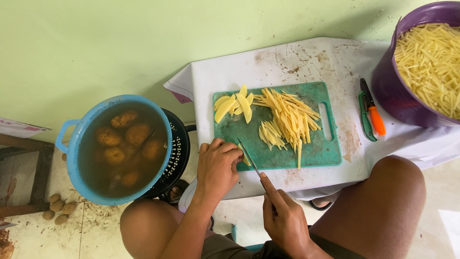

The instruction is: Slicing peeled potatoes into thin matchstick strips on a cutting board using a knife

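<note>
Green cutting board (306,153) on a white table (287,62). At the board's near-left corner, left hand (218,168), grip curled closed over a potato piece (245,158), pinning it down. Just right of that piece, knife (250,158), blade edge on the board, handle wrapped tight in the right hand (285,218) off the near edge. Mid-board, cut potato sticks (287,120); far-left corner, potato slices (235,105). Left of the board, blue bucket (76,139) of water with whole potatoes (124,139). Right of it, orange-handled peeler (373,112) and purple bucket (388,91) of sticks.
</note>
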